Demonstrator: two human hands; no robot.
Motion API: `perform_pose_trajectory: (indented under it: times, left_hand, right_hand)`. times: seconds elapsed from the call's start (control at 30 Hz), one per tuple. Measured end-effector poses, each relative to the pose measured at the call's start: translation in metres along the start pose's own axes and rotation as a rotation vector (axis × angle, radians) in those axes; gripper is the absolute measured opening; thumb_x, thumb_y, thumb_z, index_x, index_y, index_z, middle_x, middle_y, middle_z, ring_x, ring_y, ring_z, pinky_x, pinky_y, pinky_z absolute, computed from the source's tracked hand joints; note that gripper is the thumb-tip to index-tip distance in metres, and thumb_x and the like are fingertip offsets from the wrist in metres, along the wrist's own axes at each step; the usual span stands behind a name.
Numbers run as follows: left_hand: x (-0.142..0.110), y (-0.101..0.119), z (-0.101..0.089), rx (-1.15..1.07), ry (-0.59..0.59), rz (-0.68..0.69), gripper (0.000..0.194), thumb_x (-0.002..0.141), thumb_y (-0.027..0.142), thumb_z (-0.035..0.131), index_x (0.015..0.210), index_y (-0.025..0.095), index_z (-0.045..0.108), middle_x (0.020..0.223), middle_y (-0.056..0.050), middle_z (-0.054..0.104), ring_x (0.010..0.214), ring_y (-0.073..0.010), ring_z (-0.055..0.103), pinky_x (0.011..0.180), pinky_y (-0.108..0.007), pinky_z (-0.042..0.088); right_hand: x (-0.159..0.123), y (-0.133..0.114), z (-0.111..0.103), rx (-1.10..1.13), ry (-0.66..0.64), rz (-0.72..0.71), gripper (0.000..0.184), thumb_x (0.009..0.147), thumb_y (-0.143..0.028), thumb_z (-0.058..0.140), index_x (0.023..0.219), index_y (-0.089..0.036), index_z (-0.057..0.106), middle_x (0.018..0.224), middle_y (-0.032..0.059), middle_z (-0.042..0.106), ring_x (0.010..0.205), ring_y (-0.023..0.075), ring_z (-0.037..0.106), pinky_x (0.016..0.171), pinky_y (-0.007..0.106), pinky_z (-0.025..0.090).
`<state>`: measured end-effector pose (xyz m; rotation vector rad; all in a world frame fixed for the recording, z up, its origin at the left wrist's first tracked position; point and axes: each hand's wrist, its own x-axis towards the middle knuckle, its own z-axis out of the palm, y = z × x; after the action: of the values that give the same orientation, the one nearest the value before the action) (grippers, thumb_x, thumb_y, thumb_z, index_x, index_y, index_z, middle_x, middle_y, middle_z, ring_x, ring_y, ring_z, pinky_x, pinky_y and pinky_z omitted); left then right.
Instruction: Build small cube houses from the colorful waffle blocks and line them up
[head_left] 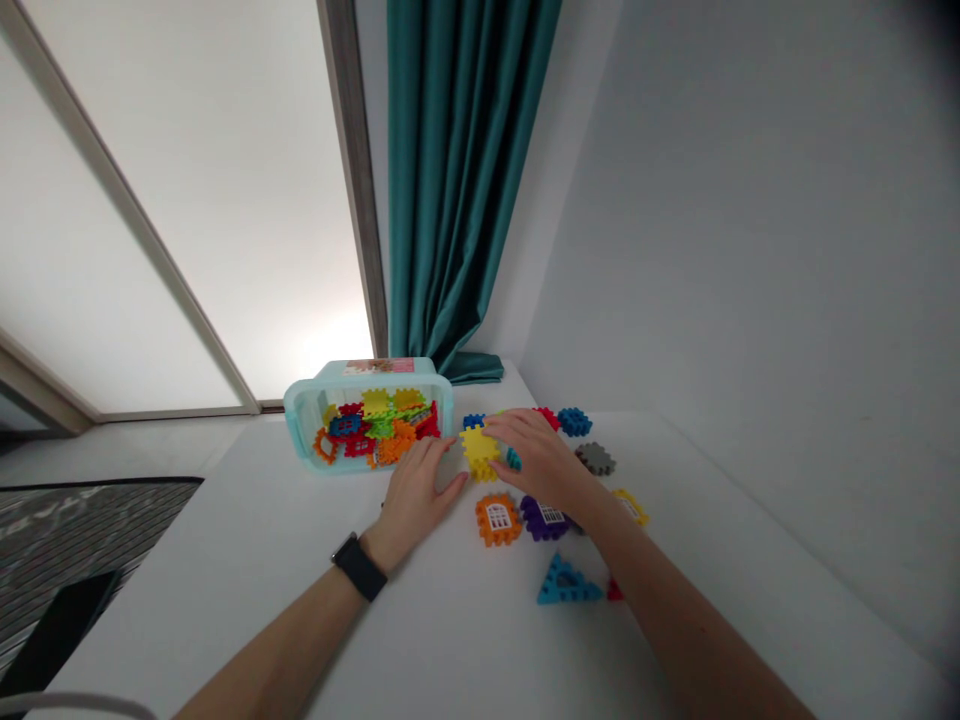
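I'm grasping a yellow block with my right grip, left grip released; loose pieces are lying out, more are still sitting in the tub.

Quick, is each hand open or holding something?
Left hand: open, nothing visibly held.
Right hand: partly curled at the yellow piece; whether it grips cannot be told.
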<state>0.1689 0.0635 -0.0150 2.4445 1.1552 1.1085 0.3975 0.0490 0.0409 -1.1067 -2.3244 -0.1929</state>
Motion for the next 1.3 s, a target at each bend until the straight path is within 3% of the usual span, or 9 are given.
perform_pose_trajectory:
  times: [0.2,0.43,0.57,0.67,0.83,0.93,1.07,1.2,1.3]
  left_hand:
    - [0.001,0.000,-0.001,-0.059,0.050,0.009,0.049,0.090,0.034,0.070,0.133,0.021,0.051,0.120,-0.012,0.064,0.111,-0.0301,0.062,0.093,-0.046,0.052]
    - [0.007,0.007,-0.008,-0.137,0.115,0.002,0.018,0.093,0.033,0.065,0.106,0.021,0.062,0.101,-0.008,0.066,0.098,-0.0253,0.064,0.086,-0.041,0.053]
    - [0.009,0.011,-0.011,-0.223,0.113,-0.005,0.011,0.095,0.028,0.061,0.101,0.021,0.065,0.101,-0.008,0.068,0.099,-0.0243,0.064,0.089,-0.041,0.052]
    - [0.010,0.014,-0.009,-0.397,0.101,-0.118,0.010,0.093,0.026,0.061,0.099,0.020,0.067,0.100,-0.007,0.070,0.095,-0.0222,0.065,0.089,-0.040,0.053]
    - [0.014,0.020,-0.003,-1.009,0.152,-0.525,0.026,0.083,0.033,0.072,0.101,0.018,0.063,0.096,-0.005,0.070,0.086,-0.0171,0.067,0.083,-0.035,0.056]
    - [0.016,0.022,-0.006,-1.192,0.163,-0.663,0.034,0.075,0.037,0.080,0.097,0.018,0.063,0.091,-0.004,0.068,0.080,-0.0146,0.065,0.077,-0.031,0.056]
    - [0.020,0.019,-0.014,-1.193,0.196,-0.712,0.035,0.068,0.035,0.085,0.090,0.018,0.064,0.086,-0.001,0.067,0.074,-0.0122,0.063,0.070,-0.026,0.053]
    - [0.021,0.015,-0.016,-1.149,0.166,-0.654,0.035,0.068,0.034,0.085,0.090,0.018,0.064,0.085,-0.001,0.068,0.073,-0.0119,0.063,0.070,-0.025,0.052]
    - [0.019,0.013,-0.012,-1.141,0.117,-0.622,0.035,0.071,0.036,0.084,0.094,0.017,0.064,0.085,-0.002,0.069,0.073,-0.0128,0.064,0.070,-0.026,0.053]
  right_hand:
    - [0.003,-0.016,-0.002,0.016,-0.005,-0.008,0.040,0.081,-0.015,0.069,0.119,-0.020,0.062,0.122,0.0130,0.067,0.118,0.0311,0.059,0.104,0.053,0.047]
    - [0.001,-0.020,0.002,-0.033,0.045,0.036,0.031,0.083,-0.020,0.068,0.114,-0.018,0.062,0.116,0.0156,0.063,0.112,0.0329,0.059,0.097,0.053,0.052]
    - [0.001,-0.020,0.006,-0.036,0.023,0.072,0.028,0.084,-0.020,0.068,0.111,-0.019,0.062,0.114,0.0136,0.060,0.108,0.0304,0.060,0.092,0.049,0.055]
    - [0.000,-0.022,0.011,-0.007,0.012,0.101,0.029,0.084,-0.020,0.068,0.112,-0.021,0.061,0.112,0.0118,0.059,0.105,0.0282,0.061,0.089,0.045,0.057]
    - [0.001,-0.032,0.016,-0.024,0.020,0.122,0.025,0.089,-0.025,0.067,0.113,-0.022,0.062,0.110,0.0118,0.059,0.102,0.0280,0.062,0.089,0.045,0.057]
    - [0.002,-0.038,0.017,-0.052,0.007,0.123,0.022,0.092,-0.031,0.066,0.112,-0.023,0.063,0.108,0.0114,0.061,0.098,0.0279,0.063,0.087,0.046,0.057]
    - [0.003,-0.036,0.012,-0.021,-0.058,0.037,0.024,0.091,-0.025,0.067,0.115,-0.023,0.064,0.117,0.0124,0.063,0.108,0.0285,0.063,0.095,0.046,0.055]
    - [0.003,-0.030,0.008,0.028,-0.067,-0.024,0.026,0.093,-0.016,0.059,0.117,-0.025,0.064,0.136,0.0106,0.059,0.126,0.0272,0.057,0.108,0.049,0.048]
    - [0.002,-0.028,0.009,0.040,-0.074,-0.030,0.028,0.093,-0.017,0.060,0.120,-0.024,0.063,0.136,0.0105,0.061,0.127,0.0274,0.056,0.109,0.050,0.047]
